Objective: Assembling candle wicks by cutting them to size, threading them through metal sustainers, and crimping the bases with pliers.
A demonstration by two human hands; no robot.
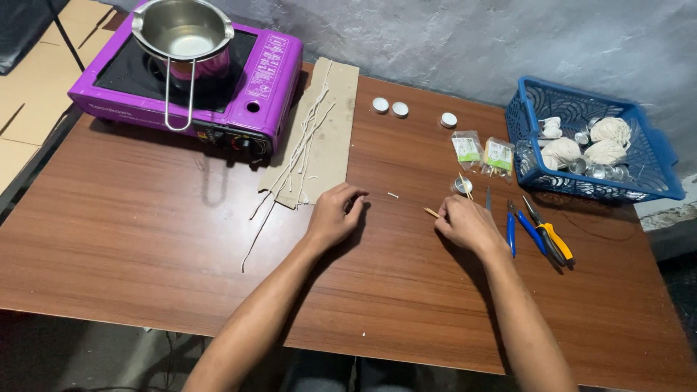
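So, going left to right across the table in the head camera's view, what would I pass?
Purple portable stove with a steel pot → cardboard strip with white wicks → left hand → right hand → pliers → blue basket.

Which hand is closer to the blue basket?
The right hand. It rests on the table just left of the pliers, below the blue basket. The left hand lies farther left, by the cardboard strip.

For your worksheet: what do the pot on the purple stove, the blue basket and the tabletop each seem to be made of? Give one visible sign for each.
Pot: polished metal, probably stainless steel; it gleams and reflects.
Blue basket: moulded plastic; even colour, lattice walls.
Tabletop: wood or wood-look laminate; reddish-brown grain, smooth satin sheen.
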